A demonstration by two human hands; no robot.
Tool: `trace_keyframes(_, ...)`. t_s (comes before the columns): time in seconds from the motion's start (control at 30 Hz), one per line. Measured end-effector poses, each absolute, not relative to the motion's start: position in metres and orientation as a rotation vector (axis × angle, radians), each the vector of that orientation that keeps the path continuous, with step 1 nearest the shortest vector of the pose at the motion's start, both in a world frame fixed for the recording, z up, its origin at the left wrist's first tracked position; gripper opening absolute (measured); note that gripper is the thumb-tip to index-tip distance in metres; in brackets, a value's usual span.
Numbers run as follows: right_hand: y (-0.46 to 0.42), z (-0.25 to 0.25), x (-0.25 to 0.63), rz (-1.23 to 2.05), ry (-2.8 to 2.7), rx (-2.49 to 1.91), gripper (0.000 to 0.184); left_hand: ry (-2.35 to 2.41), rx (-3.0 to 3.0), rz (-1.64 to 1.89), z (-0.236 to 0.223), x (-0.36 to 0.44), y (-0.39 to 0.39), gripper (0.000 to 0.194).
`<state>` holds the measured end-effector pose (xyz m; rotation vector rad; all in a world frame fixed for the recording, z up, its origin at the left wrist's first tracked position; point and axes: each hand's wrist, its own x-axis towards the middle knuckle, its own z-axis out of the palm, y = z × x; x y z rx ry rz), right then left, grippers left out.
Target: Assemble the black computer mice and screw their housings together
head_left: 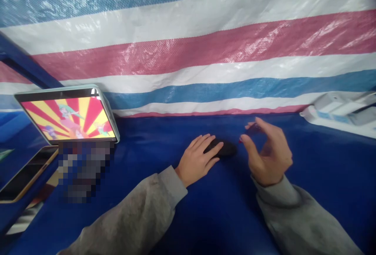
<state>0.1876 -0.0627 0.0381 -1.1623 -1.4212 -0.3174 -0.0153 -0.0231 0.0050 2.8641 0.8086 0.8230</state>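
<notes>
A black, rounded object that looks like a computer mouse [228,148] lies on the blue tabletop. My left hand [197,160] rests palm down at its left end, with fingers stretched and spread, one of them lying across it. To the right of the mouse, my right hand [268,151] is raised above the table. Its thumb and fingers curve toward each other with a gap between them. A tiny red spot shows at the thumb tip; whether it is a separate thing I cannot tell. Blur softens the fingertips.
A tablet [69,118] showing a cartoon stands at the left. In front of it lies a phone [28,174], beside a pixelated patch. White items [337,114] sit at the right back. A striped plastic sheet [188,55] hangs behind the table [217,216].
</notes>
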Motion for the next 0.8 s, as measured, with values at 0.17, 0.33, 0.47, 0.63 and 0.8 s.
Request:
trace_keyframes(0.17, -0.0643, 0.0395, 0.1881, -0.284, -1.488, -1.202, 0.058, 0.801, 2.861, 0.821, 0.0027, -0.0152, -0.0226, 0.041)
trace_keyframes(0.33, -0.0662, 0.0411, 0.1858, -0.291, -1.457, -1.193, 0.057, 0.809, 2.854, 0.824, 0.0031, -0.0145, -0.0226, 0.040)
trace_keyframes(0.47, -0.0654, 0.0408, 0.1852, -0.227, -1.508, -1.173, 0.062, 0.812, 2.847, 0.822, 0.0052, -0.0144, -0.0230, 0.040)
trace_keyframes(0.63, -0.0645, 0.0384, 0.1845, -0.301, -1.461, -1.204, 0.062, 0.801, 2.862, 0.842, 0.0058, -0.0145, -0.0233, 0.039)
trace_keyframes(0.8, -0.0663, 0.0383, 0.1829, -0.172, -1.493, -1.206, 0.060, 0.801, 2.859, 0.826, 0.0047, -0.0144, -0.0232, 0.040)
